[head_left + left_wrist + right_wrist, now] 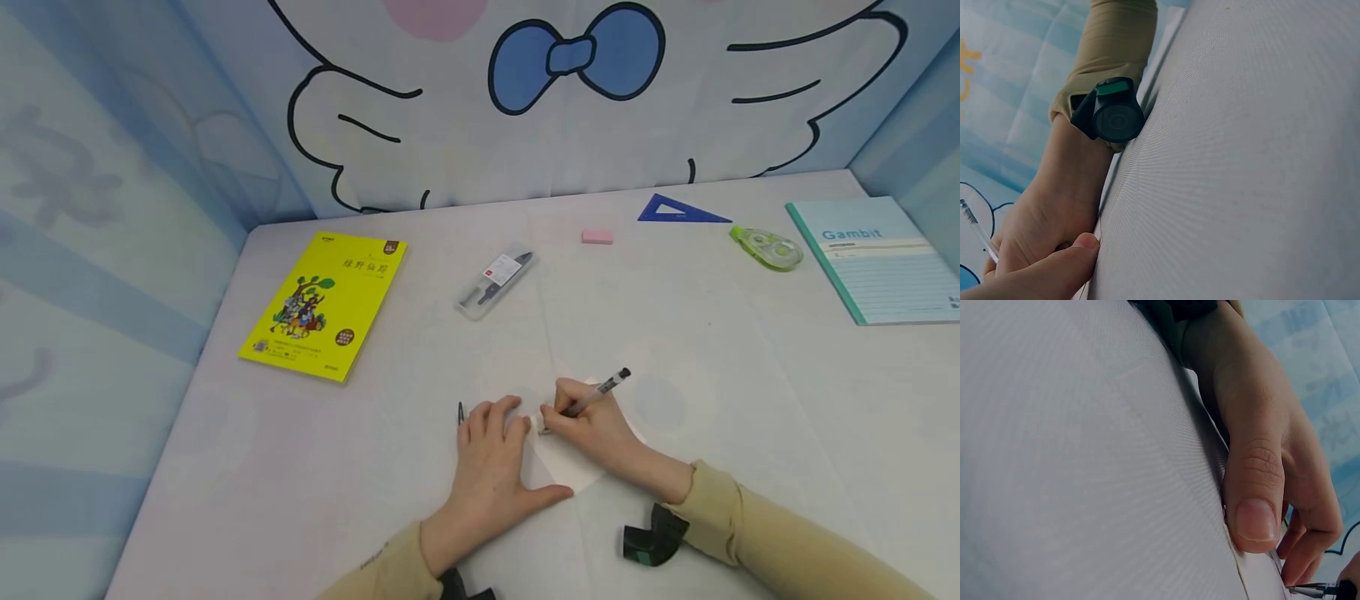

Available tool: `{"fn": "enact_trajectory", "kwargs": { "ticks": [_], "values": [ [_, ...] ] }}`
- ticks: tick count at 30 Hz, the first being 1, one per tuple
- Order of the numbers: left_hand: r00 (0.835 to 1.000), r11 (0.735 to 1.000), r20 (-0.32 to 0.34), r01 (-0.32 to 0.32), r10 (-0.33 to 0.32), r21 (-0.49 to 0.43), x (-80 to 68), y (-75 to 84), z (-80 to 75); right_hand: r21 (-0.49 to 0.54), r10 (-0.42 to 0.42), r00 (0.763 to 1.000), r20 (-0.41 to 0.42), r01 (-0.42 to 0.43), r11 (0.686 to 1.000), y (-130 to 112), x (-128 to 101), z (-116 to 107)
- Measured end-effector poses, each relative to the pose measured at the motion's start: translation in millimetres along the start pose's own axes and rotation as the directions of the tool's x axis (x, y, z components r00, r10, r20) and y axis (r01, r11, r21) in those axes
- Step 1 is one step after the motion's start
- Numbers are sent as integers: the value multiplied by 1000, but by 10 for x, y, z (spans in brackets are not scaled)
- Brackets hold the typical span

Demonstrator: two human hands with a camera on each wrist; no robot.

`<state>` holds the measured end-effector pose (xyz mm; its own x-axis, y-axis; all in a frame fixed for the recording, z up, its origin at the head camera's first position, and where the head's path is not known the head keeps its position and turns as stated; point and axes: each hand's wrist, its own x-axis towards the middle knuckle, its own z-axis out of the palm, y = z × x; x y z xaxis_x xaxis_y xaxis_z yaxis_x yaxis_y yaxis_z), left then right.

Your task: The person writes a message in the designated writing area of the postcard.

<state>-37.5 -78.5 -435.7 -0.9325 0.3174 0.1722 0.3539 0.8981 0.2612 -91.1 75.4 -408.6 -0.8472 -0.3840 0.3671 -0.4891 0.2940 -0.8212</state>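
Note:
My right hand (pixel 592 425) pinches a pen (pixel 617 379) with a clear barrel and a dark end. Its tip points down at a small pale sheet of paper (pixel 573 467) under both hands. With fingers spread, my left hand (pixel 487 467) rests on the paper's left side, thumb along the near edge. In the right wrist view the left thumb (pixel 1257 519) lies flat on the sheet, close to the pen's metal tip (pixel 1310 589). Beside the left fingertips lies a small dark pointed thing (pixel 461 412), mostly hidden. Whatever is on the paper cannot be made out.
A yellow book (pixel 322 308) lies at the left. Farther back are a clear case (pixel 495 279) holding a compass-like tool, a pink eraser (pixel 597 237), a blue set square (pixel 678 210) and a green correction tape (pixel 768 248). A notebook (pixel 885 267) lies far right.

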Motion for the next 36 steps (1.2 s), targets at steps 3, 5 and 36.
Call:
{"fn": "enact_trajectory", "kwargs": {
  "ticks": [3, 5, 36],
  "values": [
    [1000, 1000, 5, 2, -2, 2, 2, 1, 1, -7, 18, 1000, -9, -18, 1000, -2, -1, -3],
    [1000, 1000, 6, 3, -3, 3, 2, 1, 2, -14, 33, 999, -9, -33, 999, -8, -1, -5],
    [1000, 1000, 14, 10, -10, 2, 9, 4, 9, -19, 28, 1000, 9, -28, 999, 4, 1, -4]
  ]
}}
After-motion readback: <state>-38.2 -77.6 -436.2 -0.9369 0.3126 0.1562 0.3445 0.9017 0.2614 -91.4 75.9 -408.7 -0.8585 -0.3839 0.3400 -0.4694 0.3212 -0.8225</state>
